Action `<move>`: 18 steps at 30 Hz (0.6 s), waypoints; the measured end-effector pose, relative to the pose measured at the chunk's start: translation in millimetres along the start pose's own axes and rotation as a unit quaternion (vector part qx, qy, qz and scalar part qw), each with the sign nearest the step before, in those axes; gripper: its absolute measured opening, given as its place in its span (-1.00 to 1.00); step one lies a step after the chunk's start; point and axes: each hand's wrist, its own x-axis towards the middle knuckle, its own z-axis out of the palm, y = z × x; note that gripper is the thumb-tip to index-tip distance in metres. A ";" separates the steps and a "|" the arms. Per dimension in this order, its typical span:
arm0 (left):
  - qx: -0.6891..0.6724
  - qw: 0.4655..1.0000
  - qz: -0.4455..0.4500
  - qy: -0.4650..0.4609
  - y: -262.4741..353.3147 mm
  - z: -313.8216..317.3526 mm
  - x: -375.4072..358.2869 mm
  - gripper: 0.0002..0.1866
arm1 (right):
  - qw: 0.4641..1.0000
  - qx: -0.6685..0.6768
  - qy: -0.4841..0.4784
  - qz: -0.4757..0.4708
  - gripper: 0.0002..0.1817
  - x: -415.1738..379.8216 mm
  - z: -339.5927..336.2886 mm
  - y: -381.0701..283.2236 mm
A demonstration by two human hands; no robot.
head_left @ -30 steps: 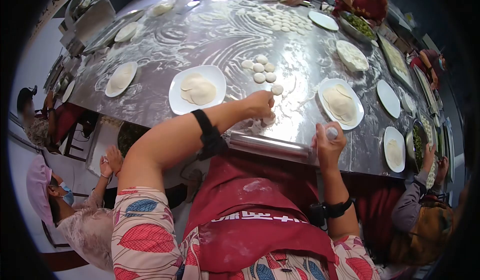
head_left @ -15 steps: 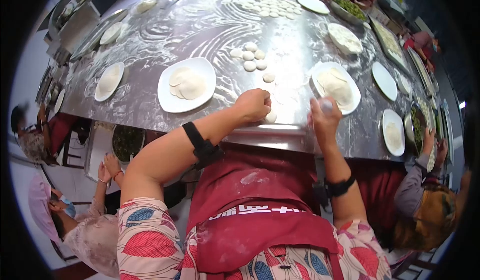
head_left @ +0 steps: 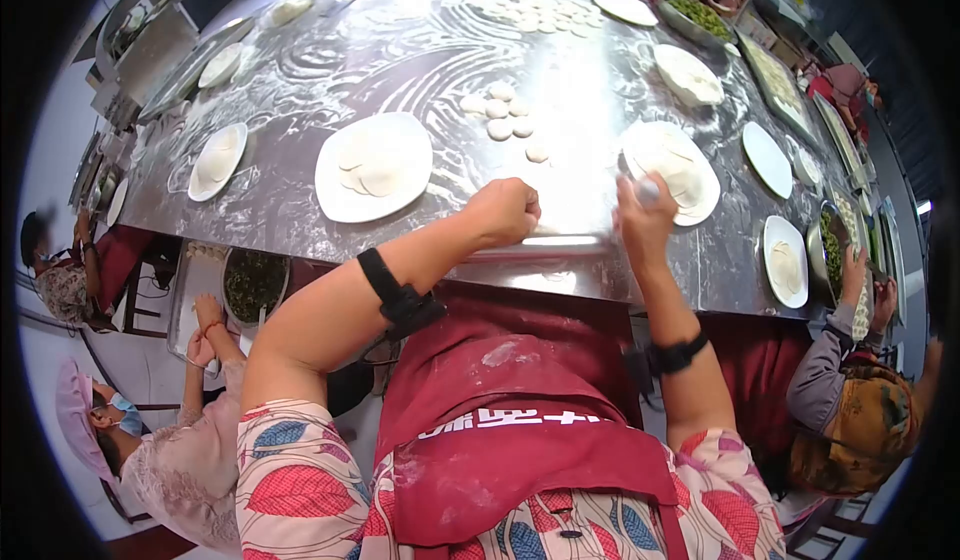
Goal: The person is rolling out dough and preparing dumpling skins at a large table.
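Observation:
My left hand (head_left: 508, 211) is closed at the table's near edge, fingertips curled down on a small dough round that they mostly hide. In my right hand (head_left: 645, 225) is a rolling pin (head_left: 649, 192); only its pale rounded end shows above the fist. Just beyond that fist, a white plate (head_left: 708, 200) holds a stack of thin dough wrappers (head_left: 672, 165). Another white plate (head_left: 335, 150) with wrappers (head_left: 375, 168) lies left of my left hand. Ahead of my hands sit several small flattened dough pieces (head_left: 499, 128), one of them (head_left: 537, 154) apart from the cluster.
Flour streaks the steel table (head_left: 290, 225). More white plates (head_left: 768, 160) stand along the right, beside a bowl of green filling (head_left: 830, 250). Co-workers sit on both sides; one person's hand (head_left: 208, 310) is near a filling bowl (head_left: 256, 285) at lower left.
My right hand has shifted slightly, with the rolling pin still in it. My left hand stays nearly in place, and the dough beside it shows less. The left co-worker's hands have moved.

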 end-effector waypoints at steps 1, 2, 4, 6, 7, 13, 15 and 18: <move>0.011 1.000 -0.002 0.010 2.0 1.1 5.1 -0.86 | 0.999 -0.012 -0.003 -0.036 -0.76 14.8 8.0 7.6; 0.020 1.000 -0.005 0.021 1.8 2.3 12.3 -0.85 | 0.999 -0.023 -0.012 -0.037 -0.77 24.7 12.9 14.5; -0.002 1.000 -0.013 -0.002 3.6 -1.9 21.3 -0.84 | 0.998 -0.045 -0.035 -0.038 -0.79 35.1 20.1 16.4; 0.013 0.999 0.015 -0.035 1.8 -4.3 22.2 -0.84 | 1.000 -0.009 -0.029 -0.006 -0.81 18.3 7.2 7.5; 0.018 0.998 0.029 -0.051 1.3 -5.3 21.6 -0.84 | 1.000 0.006 -0.028 0.011 -0.82 4.6 -2.4 -2.3; -0.132 0.985 -0.058 -0.097 -14.5 -6.3 9.6 -0.84 | 0.997 0.033 -0.024 0.067 -0.82 -25.3 -18.7 -22.0; 0.004 0.998 0.013 -0.066 -5.4 -10.9 14.3 -0.84 | 0.998 0.045 -0.027 0.043 -0.80 6.6 3.5 -11.7; 0.024 0.998 0.020 -0.051 3.9 -10.4 20.5 -0.83 | 0.999 -0.007 -0.037 -0.037 -0.79 33.4 20.5 11.8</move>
